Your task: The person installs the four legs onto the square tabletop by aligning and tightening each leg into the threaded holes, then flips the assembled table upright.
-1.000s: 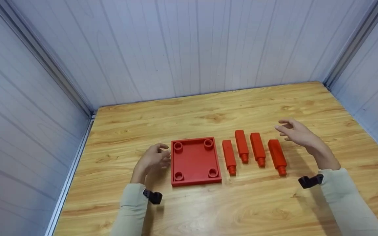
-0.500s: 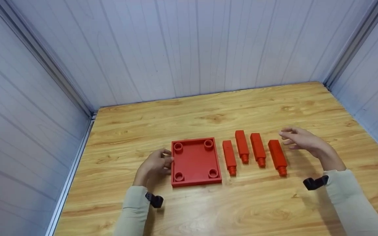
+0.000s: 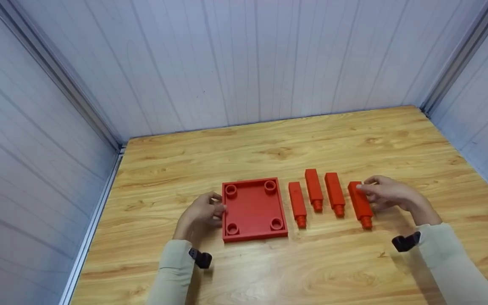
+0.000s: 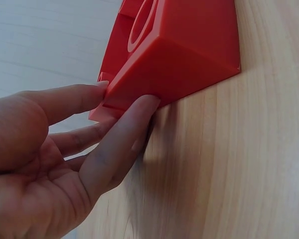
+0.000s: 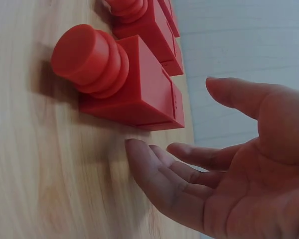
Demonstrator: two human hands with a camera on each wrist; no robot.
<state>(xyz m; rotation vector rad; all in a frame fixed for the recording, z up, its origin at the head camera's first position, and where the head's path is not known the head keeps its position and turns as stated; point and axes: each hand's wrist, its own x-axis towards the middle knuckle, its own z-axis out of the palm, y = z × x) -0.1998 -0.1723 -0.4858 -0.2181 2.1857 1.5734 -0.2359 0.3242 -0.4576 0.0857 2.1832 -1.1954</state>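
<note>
Red tray (image 3: 254,208), corner sockets (image 3: 270,187) facing up, lies on the bench (image 3: 278,271) as your left hand (image 3: 203,209) lightly pinches its left edge; your right hand (image 3: 390,193), thumb and fingers parted wide, hangs at the rightmost red peg (image 3: 360,206), holding nothing. Little looks done: all four pegs lie loose to the tray's right, apart from it, every socket unfilled

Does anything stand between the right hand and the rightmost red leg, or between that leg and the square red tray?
Nothing visible stands between the right hand and the rightmost red leg. Between that leg and the square red tray, three other red legs lie side by side.
</note>
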